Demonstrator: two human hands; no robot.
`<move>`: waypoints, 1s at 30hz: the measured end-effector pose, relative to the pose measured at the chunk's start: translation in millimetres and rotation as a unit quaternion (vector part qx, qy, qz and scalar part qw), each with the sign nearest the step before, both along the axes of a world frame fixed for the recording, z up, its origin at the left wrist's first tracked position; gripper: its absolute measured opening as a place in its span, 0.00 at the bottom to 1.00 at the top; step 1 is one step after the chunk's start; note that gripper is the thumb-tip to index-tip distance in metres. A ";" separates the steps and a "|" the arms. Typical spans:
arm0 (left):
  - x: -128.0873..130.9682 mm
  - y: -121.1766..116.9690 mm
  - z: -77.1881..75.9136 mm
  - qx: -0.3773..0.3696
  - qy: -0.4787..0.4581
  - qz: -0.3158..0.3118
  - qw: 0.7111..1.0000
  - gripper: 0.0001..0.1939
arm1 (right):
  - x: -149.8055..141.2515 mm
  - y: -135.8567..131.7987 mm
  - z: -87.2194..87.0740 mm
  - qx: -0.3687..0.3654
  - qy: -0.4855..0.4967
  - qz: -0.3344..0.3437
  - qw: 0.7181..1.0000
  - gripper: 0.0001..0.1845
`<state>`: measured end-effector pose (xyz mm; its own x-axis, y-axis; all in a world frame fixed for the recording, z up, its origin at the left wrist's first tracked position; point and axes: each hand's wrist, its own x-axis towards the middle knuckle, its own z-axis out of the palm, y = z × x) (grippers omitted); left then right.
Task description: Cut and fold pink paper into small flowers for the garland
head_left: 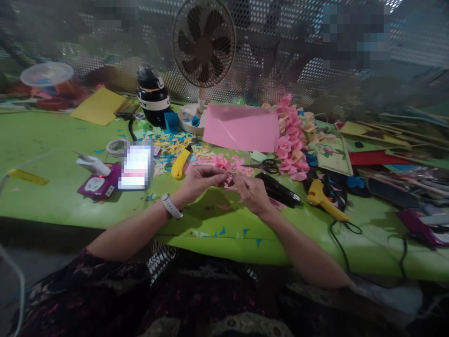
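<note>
- Nearest the head camera, dark patterned clothing (196, 299) fills the bottom edge, below the green tabletop (217, 248).
- The left hand (199, 181), a white watch band (171, 206) at its wrist, and the right hand (253, 193) meet, fingertips drawn together; whether either pinches something is too small and blurred to tell.
- Pink paper pieces (224, 161) lie just beyond the fingertips, in the middle of the tabletop.
- A black stapler (280, 191) lies just beside the right hand, scissors (268, 165) behind it, a yellow glue gun (326, 201) farther right.
- A yellow cutter (179, 164) lies near the left hand.
- Farther back, pink paper flowers (293, 140) are heaped beside a pink sheet (242, 128), before a fan (204, 44).
</note>
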<state>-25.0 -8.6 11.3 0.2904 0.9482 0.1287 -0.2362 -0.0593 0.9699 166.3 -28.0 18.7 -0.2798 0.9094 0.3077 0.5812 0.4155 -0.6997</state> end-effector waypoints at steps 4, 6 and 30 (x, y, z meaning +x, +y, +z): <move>0.5 -0.2 -1.8 0.000 -0.003 0.005 1.000 0.14 | -0.2 0.5 0.4 0.003 0.002 0.009 1.000 0.34; 0.7 -0.4 -1.6 0.001 -0.003 0.009 1.000 0.14 | -0.4 0.8 0.5 0.004 -0.003 0.013 1.000 0.34; 0.5 -0.9 5.5 0.032 -0.008 0.062 0.998 0.19 | -4.3 -1.7 -2.8 0.021 0.032 0.064 0.997 0.17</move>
<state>-24.5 -9.5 16.8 0.1691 0.9664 0.1935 -0.2392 -0.1503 0.9593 162.0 -29.6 16.0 -0.3704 0.8537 0.3661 0.4760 0.5129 -0.7144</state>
